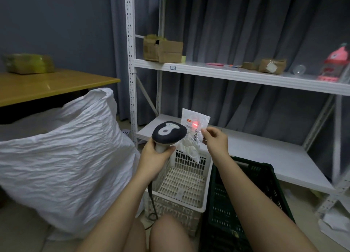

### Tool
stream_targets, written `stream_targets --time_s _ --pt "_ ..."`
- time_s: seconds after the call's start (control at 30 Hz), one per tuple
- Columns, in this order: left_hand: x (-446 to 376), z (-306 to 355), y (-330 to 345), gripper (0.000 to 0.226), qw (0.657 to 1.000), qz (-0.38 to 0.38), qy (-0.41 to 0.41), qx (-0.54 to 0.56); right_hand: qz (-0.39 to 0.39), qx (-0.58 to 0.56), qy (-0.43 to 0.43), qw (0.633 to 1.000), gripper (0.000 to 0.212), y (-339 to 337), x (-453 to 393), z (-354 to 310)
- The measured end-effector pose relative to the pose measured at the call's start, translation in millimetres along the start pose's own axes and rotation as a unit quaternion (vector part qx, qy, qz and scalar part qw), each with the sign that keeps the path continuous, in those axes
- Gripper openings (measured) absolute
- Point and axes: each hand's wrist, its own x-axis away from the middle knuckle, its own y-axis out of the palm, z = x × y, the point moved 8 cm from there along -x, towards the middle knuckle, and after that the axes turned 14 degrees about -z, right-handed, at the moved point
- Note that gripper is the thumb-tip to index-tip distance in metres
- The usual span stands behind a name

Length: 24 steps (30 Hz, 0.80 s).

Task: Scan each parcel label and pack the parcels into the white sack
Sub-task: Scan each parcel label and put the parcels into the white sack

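The small blue-edged tag (pixel 172 67) on the front lip of the white metal shelf, well above the gripping hands, appears to read "6-2" (too small to be sure). The white slip on the floor (pixel 125 132), left of the scanner grip, bears a "2". Print on the thin clear plastic parcel's label (pixel 193 127), pinched at its right edge, is blurred.

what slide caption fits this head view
Left hand aims scanner at parcel pinched by right hand.
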Motion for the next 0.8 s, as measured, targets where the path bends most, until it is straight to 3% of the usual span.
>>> stream_targets --time_s 0.57,0.8 --pt "-5.5 -5.4 -2.1 0.046 1.0 0.011 0.0 0.0 -0.037 -0.087 -0.009 0.996 0.008 11.7 0.3 -11.1" --pt "1.7 17.6 -48.6 0.044 0.996 0.086 0.037 0.005 -0.074 -0.072 -0.014 0.995 0.01 43.0 -1.3 -33.8"
